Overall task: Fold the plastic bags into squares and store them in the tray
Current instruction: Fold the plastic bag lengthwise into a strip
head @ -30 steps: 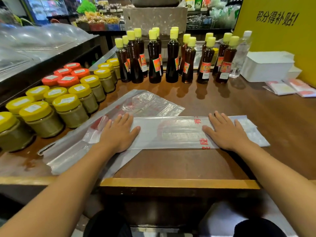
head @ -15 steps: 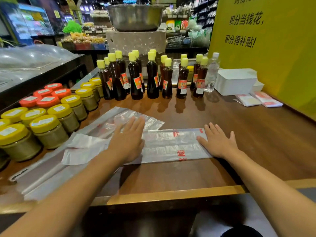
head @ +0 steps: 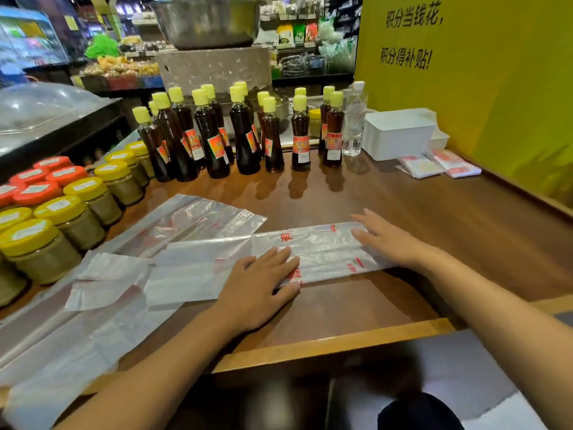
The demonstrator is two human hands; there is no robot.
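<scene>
both my hands lie flat, fingers straight: left hand [head: 260, 287] and right hand [head: 387, 240] pressing the folded plastic bag [head: 322, 254] on the wooden counter [head: 356, 305].

The bench [head: 403, 212] is brown wood with a smooth, slightly glossy finish and a lighter wooden edge strip, and the folded plastic bag [head: 316, 252] on it is thin, half-clear film with red print and a soft shine. The bottles [head: 245, 135] look like glossy dark glass or plastic with matt yellow caps, and the jars [head: 77, 218] have smooth yellow and red plastic lids. The tray [head: 400, 133] is matt white plastic, and the large bowl [head: 207, 21] behind is dull grey metal.
</scene>
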